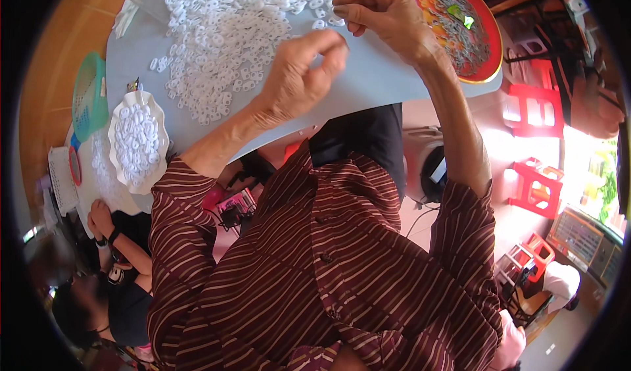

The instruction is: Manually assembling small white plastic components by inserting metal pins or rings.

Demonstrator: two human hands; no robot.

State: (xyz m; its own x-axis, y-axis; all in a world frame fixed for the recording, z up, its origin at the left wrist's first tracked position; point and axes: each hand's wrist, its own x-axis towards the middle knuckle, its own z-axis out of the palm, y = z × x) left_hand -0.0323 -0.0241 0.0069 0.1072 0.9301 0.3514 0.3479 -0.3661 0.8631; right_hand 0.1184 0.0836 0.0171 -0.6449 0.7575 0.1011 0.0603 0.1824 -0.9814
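My left hand [303, 75] is raised over the grey table [368, 75], its fingers curled in toward the thumb; anything in them is hidden. To its right, my right hand [394, 22] pinches thumb and forefinger together, and what they hold, if anything, is too small to make out. The two hands are apart. A large spread of small white oval plastic pieces with holes [220, 49] lies left of and beyond my left hand. Beside my right hand stands a round red tray [494, 49] with a yellow rim, holding many small grey pieces.
At the left table edge, a white scalloped dish [119, 167] holds more white pieces [138, 137]. A green basket [89, 98] stands behind it. Another person [128, 305] sits at lower left, hands at a neighbouring table. Red stools [536, 111] stand on the floor at right.
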